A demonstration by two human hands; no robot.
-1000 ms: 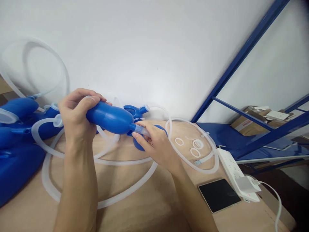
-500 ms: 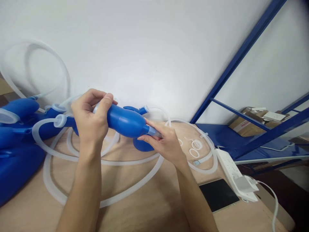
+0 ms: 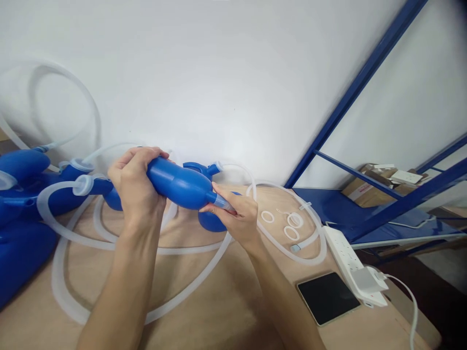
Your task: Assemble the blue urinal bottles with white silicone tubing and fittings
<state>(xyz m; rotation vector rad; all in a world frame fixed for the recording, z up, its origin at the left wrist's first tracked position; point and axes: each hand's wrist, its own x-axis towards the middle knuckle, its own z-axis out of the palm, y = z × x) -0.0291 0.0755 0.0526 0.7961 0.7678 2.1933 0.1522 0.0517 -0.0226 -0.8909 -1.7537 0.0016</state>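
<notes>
A glossy blue plastic bottle (image 3: 180, 184), rounded and slightly waisted, tilts above the worktop (image 3: 204, 301), its narrow neck fitted with a translucent connector (image 3: 222, 201). The left hand (image 3: 136, 180) grips its wide end; the right hand (image 3: 239, 214) pinches the connector.

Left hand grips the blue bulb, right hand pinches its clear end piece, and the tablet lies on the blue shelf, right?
No: the head view shows the tablet on the brown tabletop, not the blue shelf. The left hand grips the blue bulb, the right hand pinches its clear end piece.
</notes>
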